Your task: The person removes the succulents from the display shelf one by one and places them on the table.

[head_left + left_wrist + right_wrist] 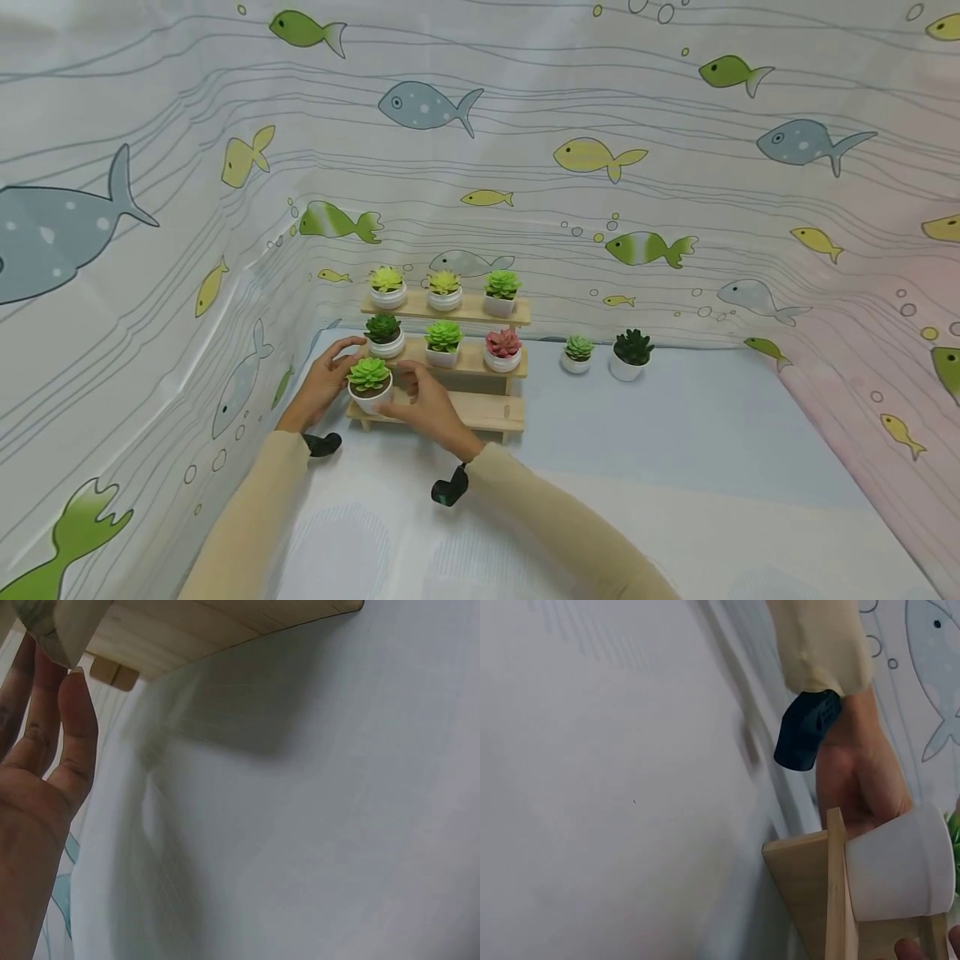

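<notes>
A white round pot with a bright green succulent (370, 385) stands upright at the left end of the lowest step of a wooden three-step stand (480, 408). My left hand (324, 385) is at the pot's left side, its upper fingers reaching beside the dark green succulent (383, 329) on the middle step. On the pot's right, my right hand (429, 410) has its thumb by the pot's lower side and its fingers spread apart from it. The right wrist view shows the white pot (900, 862) between the hands, with right fingertips (909, 949) just off its wall.
Two yellow-green succulents and a green one line the top step. A green succulent (443, 337) and a pink one (502, 346) share the middle step. Two potted succulents, one small (577, 350) and one dark (632, 350), stand on the table to the right. Fish-patterned cloth (525, 208) surrounds the table.
</notes>
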`<act>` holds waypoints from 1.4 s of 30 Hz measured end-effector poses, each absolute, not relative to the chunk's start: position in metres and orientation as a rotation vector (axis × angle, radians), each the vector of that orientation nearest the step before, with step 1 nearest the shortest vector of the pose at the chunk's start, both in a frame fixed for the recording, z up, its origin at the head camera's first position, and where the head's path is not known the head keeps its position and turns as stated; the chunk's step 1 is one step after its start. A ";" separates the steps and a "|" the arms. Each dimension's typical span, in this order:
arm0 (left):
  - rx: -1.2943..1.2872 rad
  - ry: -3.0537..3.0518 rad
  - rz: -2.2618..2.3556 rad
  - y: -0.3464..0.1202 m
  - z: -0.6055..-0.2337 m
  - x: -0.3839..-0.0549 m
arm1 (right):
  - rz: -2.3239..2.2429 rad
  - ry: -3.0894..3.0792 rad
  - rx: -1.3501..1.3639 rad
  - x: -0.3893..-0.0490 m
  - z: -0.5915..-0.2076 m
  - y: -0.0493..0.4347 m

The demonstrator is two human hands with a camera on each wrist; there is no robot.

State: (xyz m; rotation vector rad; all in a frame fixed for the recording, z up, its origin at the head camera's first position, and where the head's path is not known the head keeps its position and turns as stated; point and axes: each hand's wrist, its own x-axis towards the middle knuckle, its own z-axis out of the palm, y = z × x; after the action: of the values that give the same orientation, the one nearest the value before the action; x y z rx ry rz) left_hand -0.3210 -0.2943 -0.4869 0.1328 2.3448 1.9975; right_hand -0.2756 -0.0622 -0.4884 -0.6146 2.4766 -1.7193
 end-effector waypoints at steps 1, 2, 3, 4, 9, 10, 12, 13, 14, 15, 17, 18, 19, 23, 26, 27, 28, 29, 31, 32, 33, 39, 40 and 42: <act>0.133 2.343 1.999 -0.294 -0.487 -0.321 | -1.723 2.477 -0.623 -0.276 -0.489 -0.064; 0.129 2.341 2.001 -0.295 -0.487 -0.321 | -1.729 2.475 -0.634 -0.276 -0.489 -0.066; 0.125 2.339 2.002 -0.295 -0.488 -0.321 | -1.736 2.473 -0.646 -0.276 -0.489 -0.067; 0.124 2.337 2.002 -0.295 -0.488 -0.321 | -1.743 2.469 -0.662 -0.276 -0.490 -0.069; 0.115 2.340 2.004 -0.295 -0.489 -0.321 | -1.738 2.477 -0.710 -0.277 -0.489 -0.075; 0.115 2.344 2.003 -0.294 -0.489 -0.321 | -1.733 2.479 -0.710 -0.277 -0.489 -0.076; 0.115 2.353 2.003 -0.293 -0.489 -0.321 | -1.724 2.482 -0.702 -0.277 -0.488 -0.077; 0.119 2.356 2.001 -0.293 -0.489 -0.322 | -1.720 2.483 -0.697 -0.277 -0.488 -0.077; 0.122 2.357 2.001 -0.293 -0.489 -0.322 | -1.715 2.484 -0.689 -0.277 -0.487 -0.077; 0.122 2.355 2.006 -0.292 -0.489 -0.322 | -1.709 2.488 -0.681 -0.277 -0.487 -0.077; 0.122 2.348 2.017 -0.292 -0.488 -0.322 | -1.710 2.486 -0.668 -0.278 -0.487 -0.078; 0.124 2.345 2.018 -0.292 -0.488 -0.322 | -1.709 2.488 -0.664 -0.278 -0.487 -0.079; 0.129 2.346 2.018 -0.292 -0.488 -0.322 | -1.710 2.487 -0.661 -0.279 -0.487 -0.079; 0.125 2.349 2.022 -0.293 -0.489 -0.322 | -1.729 2.467 -0.669 -0.280 -0.487 -0.082; 0.114 2.331 2.033 -0.293 -0.489 -0.321 | -1.748 2.442 -0.664 -0.280 -0.488 -0.083; 0.109 2.324 2.038 -0.293 -0.489 -0.321 | -1.752 2.434 -0.658 -0.280 -0.488 -0.084; 0.112 2.322 2.037 -0.293 -0.489 -0.321 | -1.753 2.429 -0.653 -0.280 -0.488 -0.084; 0.115 2.323 2.034 -0.293 -0.488 -0.320 | -1.754 2.424 -0.647 -0.281 -0.488 -0.084; 0.114 2.320 2.037 -0.292 -0.488 -0.320 | -1.755 2.416 -0.636 -0.280 -0.487 -0.084; 0.119 2.323 2.035 -0.292 -0.488 -0.320 | -1.754 2.414 -0.634 -0.280 -0.487 -0.084; 0.121 2.326 2.034 -0.292 -0.488 -0.320 | -1.753 2.417 -0.634 -0.280 -0.487 -0.085; 0.126 2.298 2.061 -0.293 -0.488 -0.320 | -1.717 2.467 -0.649 -0.282 -0.490 -0.089; 0.132 2.292 2.064 -0.293 -0.489 -0.320 | -1.709 2.476 -0.651 -0.281 -0.490 -0.089; 0.145 2.280 2.074 -0.293 -0.489 -0.320 | -1.696 2.493 -0.656 -0.281 -0.489 -0.090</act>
State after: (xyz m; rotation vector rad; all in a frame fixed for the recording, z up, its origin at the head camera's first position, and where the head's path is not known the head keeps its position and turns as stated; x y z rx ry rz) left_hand -0.3199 -0.2930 -0.4885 0.1449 2.2804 2.0742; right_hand -0.2808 -0.0900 -0.4888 -0.6563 2.4933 -1.6956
